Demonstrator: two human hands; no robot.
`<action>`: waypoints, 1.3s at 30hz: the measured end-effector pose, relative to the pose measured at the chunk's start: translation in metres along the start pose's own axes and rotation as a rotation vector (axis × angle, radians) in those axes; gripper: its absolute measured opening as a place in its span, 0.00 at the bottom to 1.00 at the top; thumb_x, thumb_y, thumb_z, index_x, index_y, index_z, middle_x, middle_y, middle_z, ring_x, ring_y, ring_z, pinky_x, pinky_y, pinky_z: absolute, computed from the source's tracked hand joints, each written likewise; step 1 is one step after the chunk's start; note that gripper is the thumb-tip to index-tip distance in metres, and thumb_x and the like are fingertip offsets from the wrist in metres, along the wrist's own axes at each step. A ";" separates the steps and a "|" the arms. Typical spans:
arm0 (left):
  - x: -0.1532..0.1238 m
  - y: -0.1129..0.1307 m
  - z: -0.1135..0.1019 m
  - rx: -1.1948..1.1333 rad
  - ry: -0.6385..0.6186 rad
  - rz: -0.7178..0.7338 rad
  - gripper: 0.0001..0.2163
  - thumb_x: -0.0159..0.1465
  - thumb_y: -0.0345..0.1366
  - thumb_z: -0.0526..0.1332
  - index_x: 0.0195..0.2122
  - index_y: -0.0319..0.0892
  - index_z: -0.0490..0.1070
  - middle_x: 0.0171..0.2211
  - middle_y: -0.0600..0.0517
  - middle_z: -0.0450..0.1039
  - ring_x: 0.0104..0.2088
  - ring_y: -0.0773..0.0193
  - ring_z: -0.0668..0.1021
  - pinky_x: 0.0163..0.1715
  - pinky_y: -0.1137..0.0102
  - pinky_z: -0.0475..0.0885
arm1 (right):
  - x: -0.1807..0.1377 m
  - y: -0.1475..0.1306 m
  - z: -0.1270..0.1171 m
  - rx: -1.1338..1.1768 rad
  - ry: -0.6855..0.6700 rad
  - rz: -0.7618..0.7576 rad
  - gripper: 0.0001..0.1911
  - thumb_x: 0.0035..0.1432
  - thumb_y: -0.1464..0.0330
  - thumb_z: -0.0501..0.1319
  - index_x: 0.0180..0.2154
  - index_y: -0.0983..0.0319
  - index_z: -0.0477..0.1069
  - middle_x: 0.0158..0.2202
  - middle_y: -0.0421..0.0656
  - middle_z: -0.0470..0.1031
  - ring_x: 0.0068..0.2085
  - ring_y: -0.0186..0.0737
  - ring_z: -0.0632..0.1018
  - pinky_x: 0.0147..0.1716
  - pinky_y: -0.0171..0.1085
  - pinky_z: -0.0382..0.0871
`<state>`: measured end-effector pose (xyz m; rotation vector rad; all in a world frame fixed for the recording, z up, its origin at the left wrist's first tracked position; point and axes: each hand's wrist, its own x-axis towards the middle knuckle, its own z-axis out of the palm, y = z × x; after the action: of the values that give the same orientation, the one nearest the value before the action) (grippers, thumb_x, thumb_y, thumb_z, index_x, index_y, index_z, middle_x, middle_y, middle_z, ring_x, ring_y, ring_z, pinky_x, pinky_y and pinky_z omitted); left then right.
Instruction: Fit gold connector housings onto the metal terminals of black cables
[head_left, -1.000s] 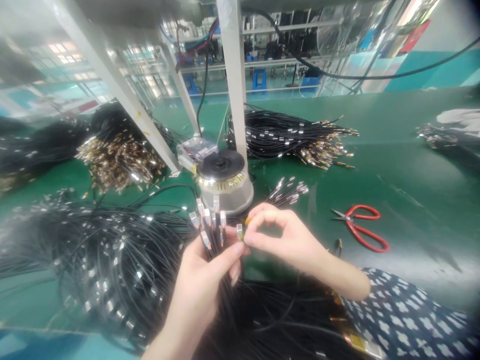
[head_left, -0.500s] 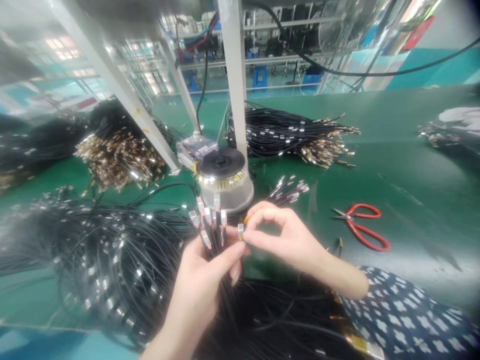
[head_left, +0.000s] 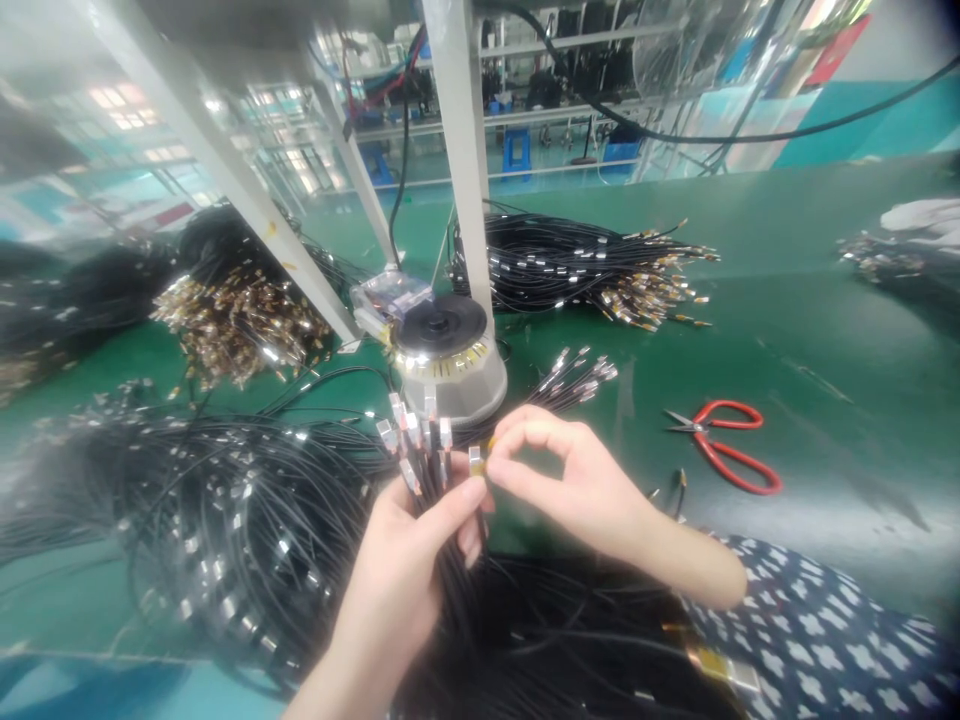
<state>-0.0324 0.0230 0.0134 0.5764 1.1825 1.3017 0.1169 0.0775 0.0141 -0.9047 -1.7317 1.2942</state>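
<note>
Silver-tipped black cables [head_left: 427, 478] in the left fingers [head_left: 453, 510]

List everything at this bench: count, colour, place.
held cables: bunch, black and silver, left hand
single plug: one, silver, beside held cables
round device: one, grey and black, centre
package: one, clear, behind device
scissors: one, red, right
small bundle: one, black and silver, right of device
far bundle: one, black and gold, rear
cable pile: one, black and gold, left
loose cables: many, black, left foreground
posts: three, white, left and centre
table: one, green, beneath
sleeve: one, dark patterned, right foreground
left hand: one, bare, centre
right hand: one, bare, centre right
</note>
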 end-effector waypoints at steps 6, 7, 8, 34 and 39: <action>-0.001 0.002 -0.003 0.020 -0.022 -0.029 0.10 0.49 0.29 0.73 0.27 0.38 0.72 0.15 0.59 0.65 0.16 0.74 0.66 0.16 0.78 0.62 | -0.001 0.000 0.001 -0.009 0.029 -0.033 0.05 0.56 0.74 0.63 0.28 0.62 0.73 0.33 0.41 0.74 0.38 0.36 0.75 0.44 0.39 0.66; -0.001 0.002 -0.003 0.020 -0.026 -0.031 0.09 0.49 0.29 0.73 0.26 0.38 0.73 0.15 0.58 0.66 0.16 0.74 0.66 0.16 0.78 0.61 | -0.001 0.000 0.001 -0.007 0.039 -0.035 0.05 0.56 0.74 0.63 0.28 0.62 0.73 0.33 0.41 0.74 0.38 0.36 0.75 0.44 0.38 0.66; -0.001 0.002 -0.003 0.018 -0.033 -0.029 0.09 0.50 0.29 0.72 0.27 0.37 0.73 0.16 0.58 0.66 0.17 0.74 0.66 0.17 0.78 0.61 | -0.001 -0.001 0.001 -0.004 0.045 -0.030 0.05 0.56 0.74 0.63 0.27 0.63 0.74 0.32 0.41 0.74 0.38 0.36 0.75 0.44 0.38 0.66; 0.001 0.003 0.000 0.083 -0.158 0.018 0.08 0.51 0.33 0.72 0.24 0.35 0.76 0.18 0.53 0.70 0.17 0.73 0.64 0.18 0.76 0.59 | 0.008 -0.003 -0.007 0.568 -0.234 0.256 0.06 0.50 0.69 0.69 0.25 0.64 0.75 0.24 0.38 0.74 0.27 0.34 0.75 0.34 0.37 0.70; 0.003 0.002 -0.002 0.041 -0.253 -0.034 0.07 0.52 0.33 0.72 0.24 0.35 0.77 0.21 0.51 0.73 0.17 0.75 0.63 0.17 0.77 0.59 | 0.011 0.001 -0.009 0.618 -0.279 0.276 0.07 0.47 0.68 0.71 0.26 0.64 0.75 0.26 0.37 0.75 0.26 0.32 0.75 0.33 0.35 0.70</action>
<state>-0.0360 0.0262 0.0136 0.7253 1.0076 1.1405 0.1202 0.0910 0.0167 -0.6270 -1.2877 2.0658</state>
